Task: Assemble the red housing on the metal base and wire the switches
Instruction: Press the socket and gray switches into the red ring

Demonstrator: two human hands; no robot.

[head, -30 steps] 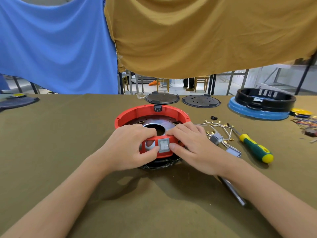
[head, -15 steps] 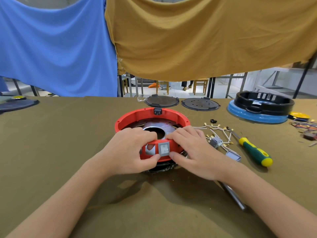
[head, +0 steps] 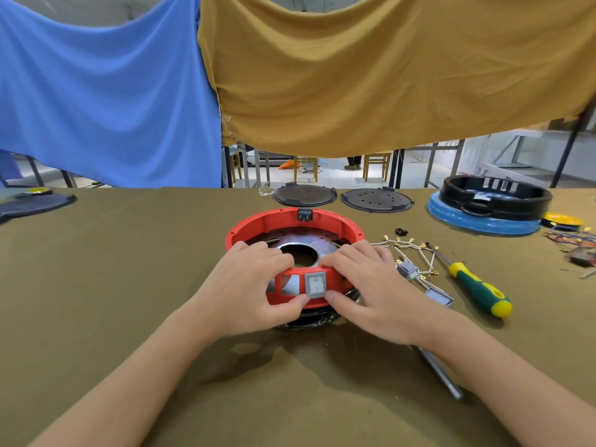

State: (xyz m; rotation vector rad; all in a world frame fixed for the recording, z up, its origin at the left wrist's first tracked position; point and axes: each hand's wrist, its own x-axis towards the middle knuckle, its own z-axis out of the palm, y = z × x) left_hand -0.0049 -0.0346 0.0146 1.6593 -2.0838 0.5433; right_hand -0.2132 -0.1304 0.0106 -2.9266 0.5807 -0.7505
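Note:
A round red housing [head: 325,221] lies on the table over a metal base [head: 292,245] with a central hole. A grey rocker switch [head: 315,284] sits in the housing's near wall, beside two empty square openings. My left hand [head: 245,285] grips the near rim left of the switch, fingers over the top and thumb below. My right hand [head: 371,285] grips the rim on the right, its thumb under the switch. Two more grey switches [head: 408,271] with white wires [head: 416,253] lie to the right.
A green and yellow screwdriver [head: 477,287] lies right of the wires. A metal rod [head: 440,374] runs under my right forearm. Two dark round plates [head: 304,195] sit behind the housing, a black ring on a blue disc [head: 483,217] at far right, coloured wires [head: 574,238] beyond.
Both hands stay on the near rim; my left hand has shifted slightly left, uncovering the empty openings beside the switch. The view has tilted a little.

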